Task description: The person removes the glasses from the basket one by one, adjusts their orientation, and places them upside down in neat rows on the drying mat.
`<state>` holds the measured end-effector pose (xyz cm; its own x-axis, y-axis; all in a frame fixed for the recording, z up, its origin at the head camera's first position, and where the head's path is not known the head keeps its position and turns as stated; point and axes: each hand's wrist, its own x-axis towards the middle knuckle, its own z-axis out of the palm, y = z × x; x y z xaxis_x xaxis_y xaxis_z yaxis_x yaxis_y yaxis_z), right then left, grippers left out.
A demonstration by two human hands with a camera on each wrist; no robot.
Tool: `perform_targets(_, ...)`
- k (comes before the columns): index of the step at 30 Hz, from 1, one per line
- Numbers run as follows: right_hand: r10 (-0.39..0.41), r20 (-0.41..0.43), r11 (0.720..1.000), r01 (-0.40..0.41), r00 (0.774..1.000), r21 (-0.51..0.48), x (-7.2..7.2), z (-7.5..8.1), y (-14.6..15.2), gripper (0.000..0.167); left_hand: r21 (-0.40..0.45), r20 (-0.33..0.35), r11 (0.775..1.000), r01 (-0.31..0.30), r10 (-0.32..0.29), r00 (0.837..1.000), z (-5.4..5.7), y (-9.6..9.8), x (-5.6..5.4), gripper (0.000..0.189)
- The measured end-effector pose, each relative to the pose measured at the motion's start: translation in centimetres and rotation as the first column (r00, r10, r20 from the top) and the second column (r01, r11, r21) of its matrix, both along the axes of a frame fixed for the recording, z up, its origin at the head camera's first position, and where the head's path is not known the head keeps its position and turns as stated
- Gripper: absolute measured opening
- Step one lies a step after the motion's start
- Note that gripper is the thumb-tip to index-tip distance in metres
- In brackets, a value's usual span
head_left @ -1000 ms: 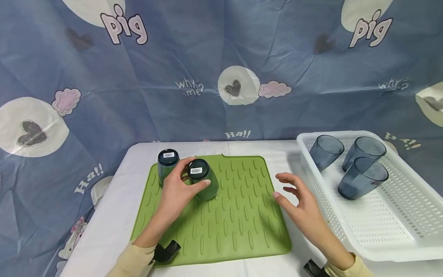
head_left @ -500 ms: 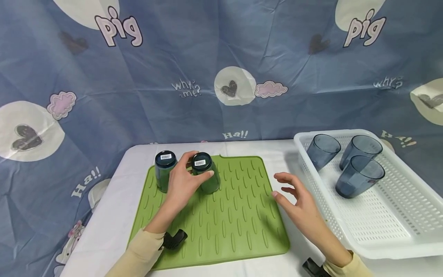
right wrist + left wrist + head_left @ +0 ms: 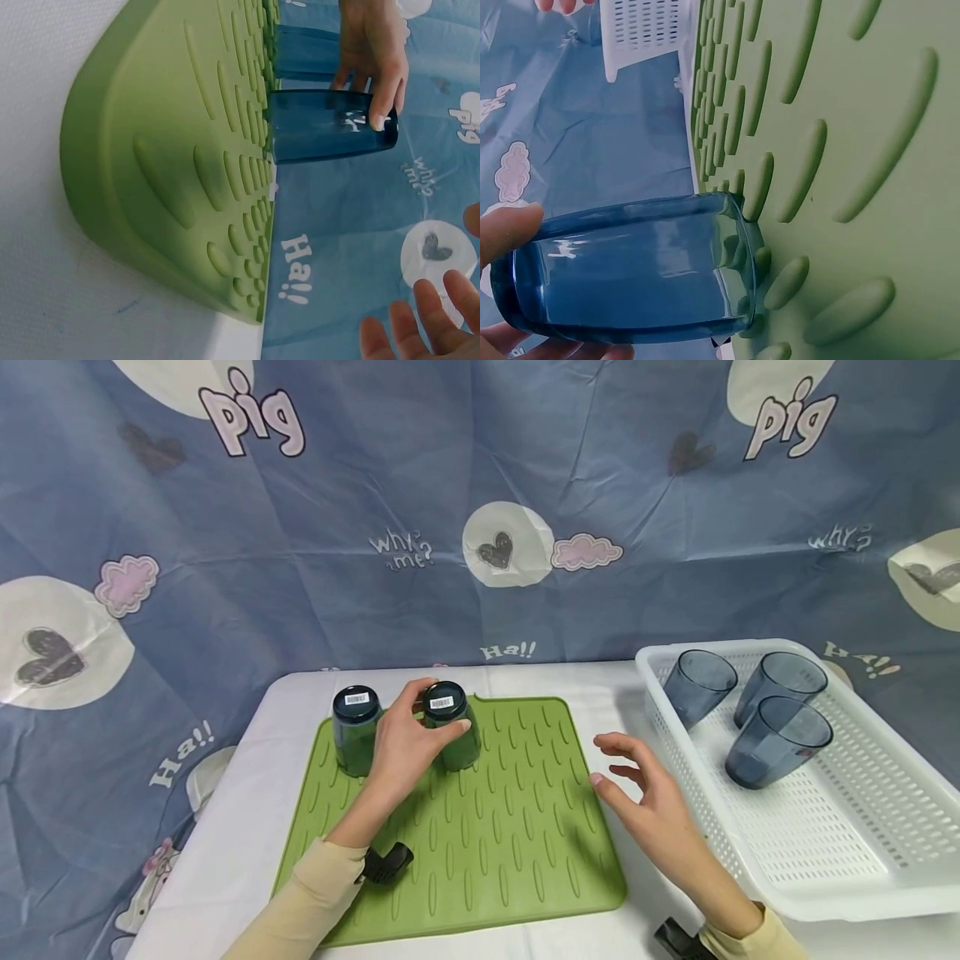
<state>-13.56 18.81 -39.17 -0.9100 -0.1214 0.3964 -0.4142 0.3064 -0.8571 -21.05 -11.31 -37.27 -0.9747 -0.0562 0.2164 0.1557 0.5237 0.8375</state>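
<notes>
My left hand [image 3: 405, 743] grips an upside-down blue drinking glass [image 3: 461, 748] near its base, thumb on one side and fingers on the other. A white barcode label shows on that base. In the left wrist view the rim of the glass [image 3: 645, 270] meets the ridged green drying mat [image 3: 885, 247]. To the left of this hand, a second upside-down glass [image 3: 354, 743] stands on the mat's back left corner. My right hand [image 3: 652, 810] is held between the mat and the white basket, fingers loosely bent, with nothing in it.
At the right stands a white perforated plastic basket [image 3: 847, 902]. Inside its back half are three upright blue glasses [image 3: 780, 743]. A white cloth [image 3: 202, 868] covers the table, and a printed blue curtain [image 3: 420, 618] hangs behind it.
My left hand has moved the glass toward the back of the mat and slightly right, leaving a wider view of the second glass. The right hand keeps its pose.
</notes>
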Motion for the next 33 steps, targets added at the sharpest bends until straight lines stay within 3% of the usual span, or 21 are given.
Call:
perform_targets(17, 0.007, 0.007, 1.000, -0.007, 1.000, -0.005, 0.0, -0.1, -0.1, 0.041, -0.009, 0.024, 0.996, 0.093, -0.093, 0.995, -0.1, 0.3, -1.1, 0.074)
perform_targets(29, 0.001, 0.017, 1.000, -0.001, 1.000, 0.000, 0.1, -0.1, -0.3, 0.041, 0.031, 0.038, 0.994, 0.107, -0.108, 0.993, -0.4, 0.2, -0.8, 0.079)
perform_targets(33, 0.001, 0.017, 1.000, -0.001, 1.000, -0.001, 0.2, 0.0, -0.3, 0.040, 0.035, 0.042, 0.996, 0.086, -0.088, 0.995, -0.5, -0.1, -0.4, 0.082)
